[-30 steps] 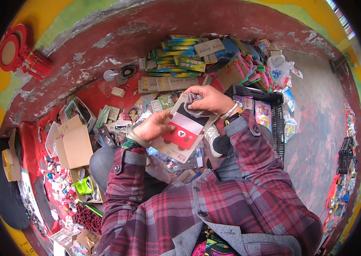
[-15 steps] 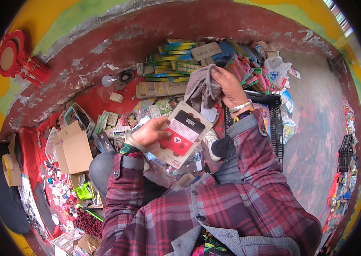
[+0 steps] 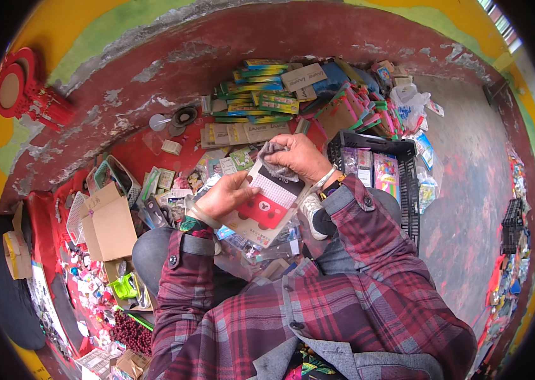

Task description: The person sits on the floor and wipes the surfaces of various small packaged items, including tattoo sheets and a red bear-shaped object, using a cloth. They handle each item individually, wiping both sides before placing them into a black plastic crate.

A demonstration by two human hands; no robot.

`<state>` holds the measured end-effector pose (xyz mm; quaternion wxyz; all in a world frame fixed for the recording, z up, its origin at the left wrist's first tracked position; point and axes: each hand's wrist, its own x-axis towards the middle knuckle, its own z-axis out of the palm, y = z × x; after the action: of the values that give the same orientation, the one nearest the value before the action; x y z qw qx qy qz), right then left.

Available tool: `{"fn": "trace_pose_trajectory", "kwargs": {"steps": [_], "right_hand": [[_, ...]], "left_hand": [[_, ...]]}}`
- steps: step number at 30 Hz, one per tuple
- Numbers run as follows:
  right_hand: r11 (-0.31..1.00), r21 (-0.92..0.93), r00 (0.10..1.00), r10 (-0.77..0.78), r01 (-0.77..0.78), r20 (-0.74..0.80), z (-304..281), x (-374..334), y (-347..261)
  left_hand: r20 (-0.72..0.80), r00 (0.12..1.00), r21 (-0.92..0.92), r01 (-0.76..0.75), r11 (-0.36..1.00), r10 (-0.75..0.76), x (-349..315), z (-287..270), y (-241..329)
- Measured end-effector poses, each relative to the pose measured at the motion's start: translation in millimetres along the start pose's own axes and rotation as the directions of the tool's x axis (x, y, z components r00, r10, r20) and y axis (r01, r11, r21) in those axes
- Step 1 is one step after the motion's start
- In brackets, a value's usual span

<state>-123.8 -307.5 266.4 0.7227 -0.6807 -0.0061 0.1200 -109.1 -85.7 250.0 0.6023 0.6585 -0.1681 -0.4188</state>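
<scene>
My left hand grips the left edge of a flat pale package, thumb lying on its front. That front has a dark band, a light patterned band and a red panel with darker spots; its exact kind I cannot make out. In my right hand is a bunched grey cloth, pressed against the package's upper end and covering part of the dark band. The package tilts over my lap, above the litter of small goods between my legs.
Beside my right knee stands a black plastic crate holding colourful packs. Stacked yellow-green boxes lie by the far wall. At left are an open cardboard box and a mesh basket. A clear plastic bag lies at far right.
My right hand has come down and nearer with the grey cloth, from beyond the package onto its upper end. The left hand keeps its hold, and the black crate now shows more fully.
</scene>
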Motion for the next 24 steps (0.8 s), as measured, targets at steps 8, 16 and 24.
{"fn": "trace_pose_trajectory", "kwargs": {"steps": [8, 16, 24], "right_hand": [[0.973, 0.155, 0.932, -0.112, 0.174, -0.343, -59.6, -2.5, -23.8], [0.925, 0.380, 0.999, -0.015, 0.027, -0.035, -72.0, -9.1, -26.1], [0.991, 0.022, 0.974, 0.127, -0.133, 0.190, -20.8, -2.4, -7.5]], "left_hand": [[-0.091, 0.994, -0.024, -0.064, 0.998, 0.061, -15.9, -21.1, 9.6], [-0.202, 0.975, -0.369, -0.165, 0.915, 0.094, -29.1, -24.7, 13.4], [-0.195, 0.975, -0.224, -0.153, 0.962, 0.110, -16.2, -30.6, -4.5]]}}
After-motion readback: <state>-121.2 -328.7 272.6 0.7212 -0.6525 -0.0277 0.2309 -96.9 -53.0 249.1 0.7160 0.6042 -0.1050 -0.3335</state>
